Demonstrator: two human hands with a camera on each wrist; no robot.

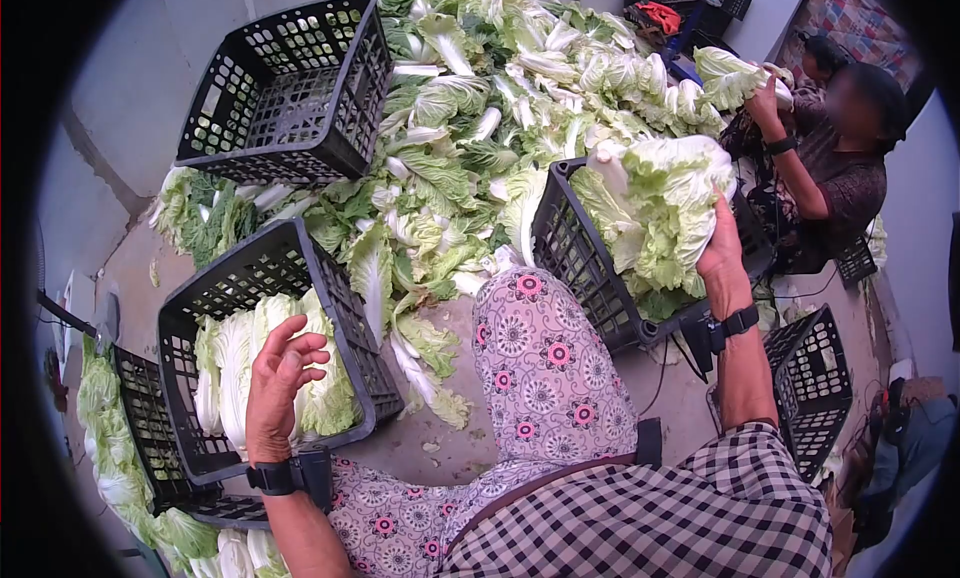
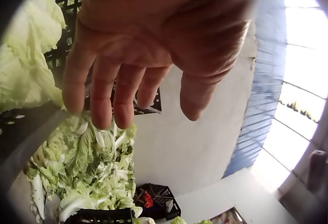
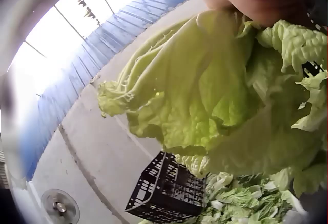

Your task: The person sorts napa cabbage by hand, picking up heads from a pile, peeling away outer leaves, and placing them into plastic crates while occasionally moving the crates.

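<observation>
**2 hands among the cabbage crates**

Checked cloth of our shirt (image 1: pixel 680 518) fills the bottom of the head view, with our flower-print knee (image 1: pixel 545 363) rising above it at the centre. We hold our left hand (image 1: pixel 280 378) at lower left, over a black crate (image 1: pixel 340 308) that has napa cabbages (image 1: pixel 240 363) lying in it; its fingers (image 2: pixel 102 96) are loosely spread and relaxed, and they hold nothing. Our right hand (image 1: pixel 722 253) reaches to the right of centre and grips a big cabbage head (image 1: pixel 660 208) that sits above a second crate (image 1: pixel 580 258), tipped toward us. From the right wrist view we see pale leaves (image 3: pixel 230 96) bulging under that hand, though the fingers themselves are mostly hidden. We see a heap of trimmed leaves (image 1: pixel 480 108) across the upper middle, and an empty crate (image 1: pixel 290 88) tilted at upper left. Another person (image 1: pixel 830 168) at upper right handles a cabbage (image 1: pixel 730 78).
</observation>
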